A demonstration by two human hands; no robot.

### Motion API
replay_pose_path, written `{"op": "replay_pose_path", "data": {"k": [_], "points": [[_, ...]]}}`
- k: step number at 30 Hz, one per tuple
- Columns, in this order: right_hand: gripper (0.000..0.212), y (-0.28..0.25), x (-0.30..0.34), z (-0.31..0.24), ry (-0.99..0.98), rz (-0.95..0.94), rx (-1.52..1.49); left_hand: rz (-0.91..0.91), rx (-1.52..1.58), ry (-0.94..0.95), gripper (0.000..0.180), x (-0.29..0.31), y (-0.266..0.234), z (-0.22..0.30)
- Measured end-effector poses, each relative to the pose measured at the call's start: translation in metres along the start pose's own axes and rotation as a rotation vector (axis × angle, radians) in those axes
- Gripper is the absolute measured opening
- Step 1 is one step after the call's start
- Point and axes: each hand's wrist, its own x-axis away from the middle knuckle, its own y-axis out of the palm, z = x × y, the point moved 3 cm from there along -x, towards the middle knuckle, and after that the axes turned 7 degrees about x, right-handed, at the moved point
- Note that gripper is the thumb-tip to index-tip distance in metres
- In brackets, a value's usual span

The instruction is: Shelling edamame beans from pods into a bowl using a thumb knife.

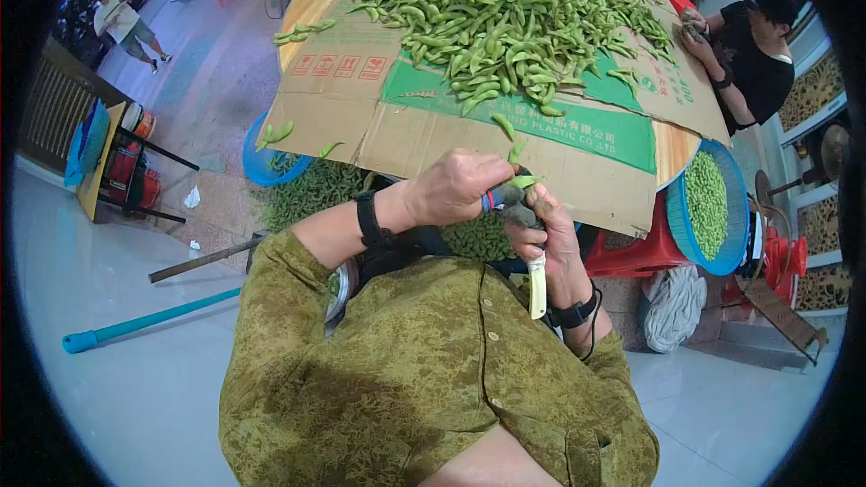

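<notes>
My left hand [458,188] is closed, its fingertips meeting my right hand in front of my chest. A green soybean pod [524,181] is pinched where the fingers meet; which fingers grip it is partly hidden. Dark coverings wrap some fingertips, with a blue and red band by the left ones. My right hand [552,227] is curled round a tool whose cream-coloured handle [538,290] points down; its working end is hidden. Just beyond the hands, more pods [503,125] lie on the cardboard [361,131], below a large pile of soybean pods [505,18].
A blue basin [743,248] of shelled beans stands at the right on red plastic. Another blue basin [255,155] and a heap of green pods [311,201] lie left below the table. A person [762,45] works at the far right; a teal pole [153,317] lies left.
</notes>
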Motion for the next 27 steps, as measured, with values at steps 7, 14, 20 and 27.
{"op": "replay_pose_path", "data": {"k": [7, 14, 20, 27], "points": [[0.015, 0.000, -0.002, 0.000, -0.131, 0.023, 0.074, 0.258, 0.091, -0.075, 0.012, 0.001, 0.013, -0.008], [0.018, 0.018, 0.005, -0.006, -0.361, 0.310, 0.541, 0.220, 0.371, -0.443, 0.016, 0.008, 0.030, -0.018], [0.020, 0.002, 0.009, 0.000, -0.518, 0.303, 0.832, 0.322, 0.322, -0.425, 0.023, 0.002, 0.044, -0.008], [0.021, 0.002, 0.010, 0.000, -0.555, 0.399, 1.102, 0.259, 0.346, -0.588, 0.018, 0.002, 0.046, -0.013]]}}
